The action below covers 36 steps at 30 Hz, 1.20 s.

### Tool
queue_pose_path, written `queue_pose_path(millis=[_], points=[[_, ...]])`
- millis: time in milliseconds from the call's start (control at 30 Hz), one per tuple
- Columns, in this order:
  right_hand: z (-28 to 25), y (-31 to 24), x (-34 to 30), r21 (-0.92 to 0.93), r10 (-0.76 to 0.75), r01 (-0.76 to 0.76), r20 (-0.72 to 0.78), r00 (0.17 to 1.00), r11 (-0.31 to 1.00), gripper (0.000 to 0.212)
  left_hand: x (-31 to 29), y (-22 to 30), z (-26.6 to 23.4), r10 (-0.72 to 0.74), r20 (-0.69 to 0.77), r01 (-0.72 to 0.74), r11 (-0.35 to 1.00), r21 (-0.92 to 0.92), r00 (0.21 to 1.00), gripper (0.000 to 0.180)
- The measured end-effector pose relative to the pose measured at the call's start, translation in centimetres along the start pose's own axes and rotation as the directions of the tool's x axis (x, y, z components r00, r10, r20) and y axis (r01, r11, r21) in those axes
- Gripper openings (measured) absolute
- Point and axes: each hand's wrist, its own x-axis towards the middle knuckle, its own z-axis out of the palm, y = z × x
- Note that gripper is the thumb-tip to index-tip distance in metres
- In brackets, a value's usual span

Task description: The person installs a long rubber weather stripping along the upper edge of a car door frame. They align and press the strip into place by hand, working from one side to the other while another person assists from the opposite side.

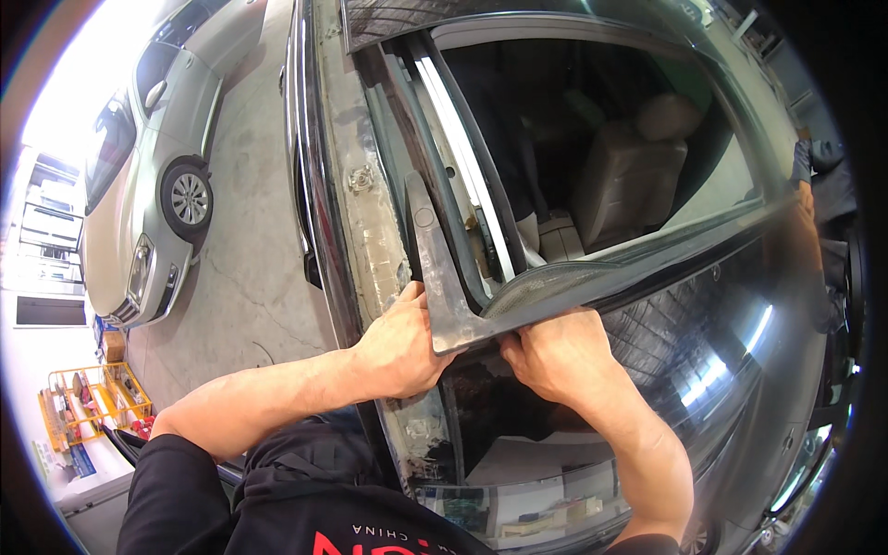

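Note:
A long dark grey plastic trim piece (451, 319) lies along the lower edge of a car window (601, 157). It has an upright tapering arm with a round mark, and a mesh-like patch (546, 280) sits behind its corner. My left hand (398, 342) is closed around the corner at the foot of the arm, some of its fingers hidden behind the trim. To its right, my right hand (562, 353) is closed with its fingers curled up under the trim's lower edge. Below both hands is the car's glossy black body panel (694, 324), full of reflections.
Bare, scuffed metal (365, 222) runs down the car's left edge, beside a black panel edge (319, 157). A silver car (129, 185) stands on the concrete floor (250, 222) at left. A yellow wire rack (97, 402) is lower left. Another person (825, 176) is at the far right.

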Motion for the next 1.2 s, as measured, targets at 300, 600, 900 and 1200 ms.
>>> queue_pose_path(millis=[300,600,900,1200], points=[[0.2,-0.6,0.0,0.022,0.086,-0.086,0.012,0.996,0.996,0.011,0.1,0.2,0.0,-0.01,-0.014,0.01,1.0,-0.025,1.0,0.026],[-0.1,-0.4,-1.2,0.079,0.162,-0.181,0.204,0.965,0.98,0.019,0.1,2.4,0.2,-0.095,-0.008,0.096,0.992,0.081,0.995,0.017],[-0.2,-0.8,-1.6,0.067,0.199,-0.214,0.182,0.963,0.975,0.016,1.2,2.9,-0.5,-0.12,0.125,0.113,0.991,0.066,0.985,0.023],[1.8,-0.8,-2.0,0.061,0.206,-0.2,-0.094,0.974,0.978,0.017,1.3,2.8,-1.6,-0.17,0.273,0.178,0.984,-0.006,0.947,0.027]])
